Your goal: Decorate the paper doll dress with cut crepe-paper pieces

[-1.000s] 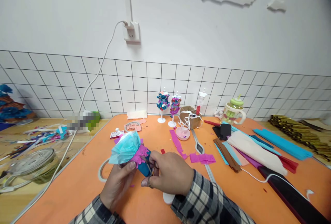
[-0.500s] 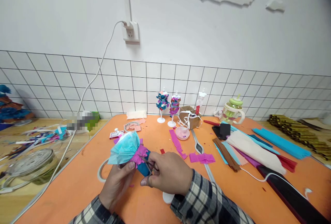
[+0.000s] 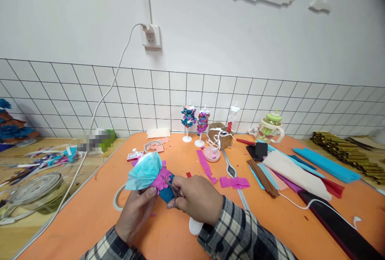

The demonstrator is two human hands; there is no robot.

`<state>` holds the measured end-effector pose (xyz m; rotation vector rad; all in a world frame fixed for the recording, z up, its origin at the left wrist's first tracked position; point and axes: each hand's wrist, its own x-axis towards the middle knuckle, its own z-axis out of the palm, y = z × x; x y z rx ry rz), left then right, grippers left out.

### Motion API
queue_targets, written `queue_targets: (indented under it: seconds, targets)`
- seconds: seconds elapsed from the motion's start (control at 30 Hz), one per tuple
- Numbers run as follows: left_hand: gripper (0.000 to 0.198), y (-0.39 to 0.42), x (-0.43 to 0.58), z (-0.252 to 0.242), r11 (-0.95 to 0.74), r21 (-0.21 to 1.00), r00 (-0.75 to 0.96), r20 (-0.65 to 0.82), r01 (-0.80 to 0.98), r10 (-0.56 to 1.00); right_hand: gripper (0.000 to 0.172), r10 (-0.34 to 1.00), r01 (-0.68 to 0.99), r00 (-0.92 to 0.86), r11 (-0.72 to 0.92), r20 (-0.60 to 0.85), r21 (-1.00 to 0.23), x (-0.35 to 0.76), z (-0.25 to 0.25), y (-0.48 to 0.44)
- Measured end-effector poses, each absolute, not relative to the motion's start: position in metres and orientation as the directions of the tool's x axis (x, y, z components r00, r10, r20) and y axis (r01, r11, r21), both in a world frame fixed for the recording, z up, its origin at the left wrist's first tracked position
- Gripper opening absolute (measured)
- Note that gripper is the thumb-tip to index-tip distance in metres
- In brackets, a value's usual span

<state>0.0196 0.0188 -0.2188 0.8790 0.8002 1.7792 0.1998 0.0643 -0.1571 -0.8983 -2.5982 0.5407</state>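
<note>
My left hand is closed around a small dress form wrapped in crepe paper: a pale turquoise skirt, a frilly magenta band and a dark blue part. The form lies tilted, and its white round base shows below my right wrist. Fingers of my right hand are in the handles of small scissors. The blades point up and left, over the blue part, with the tips at the magenta frill. Whether they touch the paper I cannot tell.
Two decorated dress forms and a bare white one stand at the back by a cardboard box. A pink dish sits before them. Crepe paper strips and a lidded cup are at right, a tape roll at left.
The scissors' handles have come closer together in my right hand, and the blades now lie nearly together. My left hand and the dress form have hardly moved.
</note>
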Motion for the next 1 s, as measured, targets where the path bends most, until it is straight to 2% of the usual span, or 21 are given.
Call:
queue_targets:
  seconds: [0.13,0.27,0.43,0.57,0.77,1.0]
  targets:
    - [0.033,0.0175,0.0194,-0.2188,-0.297,0.825,-0.26,0.189,-0.481,0.947,0.035,0.646,0.508,-0.74,0.718,0.186,-0.476,0.1996,-0.1571,0.0643]
    - [0.034,0.0175,0.0187,-0.2198,-0.305,0.828,-0.277,0.19,-0.471,0.942,0.028,0.648,0.52,-0.742,0.718,0.17,-0.463,0.1995,-0.1564,0.0648]
    - [0.032,0.0178,0.0205,-0.2181,-0.298,0.823,-0.25,0.196,-0.483,0.948,0.036,0.65,0.513,-0.742,0.708,0.163,-0.486,0.1998,-0.154,0.0642]
    - [0.034,0.0178,0.0206,-0.2174,-0.318,0.824,-0.276,0.206,-0.469,0.939,0.026,0.641,0.506,-0.751,0.713,0.157,-0.486,0.2,-0.1541,0.0642]
    - [0.031,0.0169,0.0196,-0.2182,-0.282,0.827,-0.249,0.178,-0.486,0.952,0.041,0.652,0.518,-0.747,0.692,0.127,-0.503,0.1994,-0.153,0.0622]
    - [0.031,0.0167,0.0186,-0.2198,-0.283,0.828,-0.277,0.162,-0.484,0.947,0.032,0.646,0.531,-0.751,0.714,0.137,-0.456,0.1993,-0.153,0.0628]
